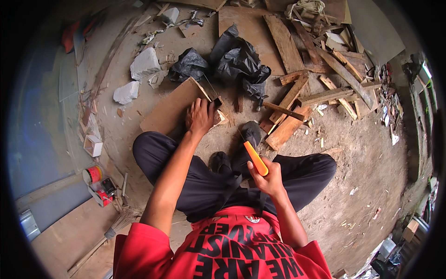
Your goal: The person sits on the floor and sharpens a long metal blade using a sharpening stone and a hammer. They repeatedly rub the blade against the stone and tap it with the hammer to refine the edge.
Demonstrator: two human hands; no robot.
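Observation:
My right hand (268, 177) is closed around the orange handle (256, 159) of a hand saw. Its thin blade is seen nearly edge-on, slanting away toward the upper left. On the left, my left hand (200, 117) grips a brown wooden board (169, 106) near its right end, the fingers bent over its surface. Beside the thumb is a small dark piece (217, 102) that I cannot make out. A pale wood end (222, 119) shows just right of that hand. The board's underside and what supports it are hidden.
Black plastic bags (239, 63) lie beyond the board, with white chunks (145, 64) to their left. Scrap planks (290, 125) are piled at the far right. Several cans (94, 175) and a small white box (93, 145) stand at left. My shoes (251, 133) are between the hands.

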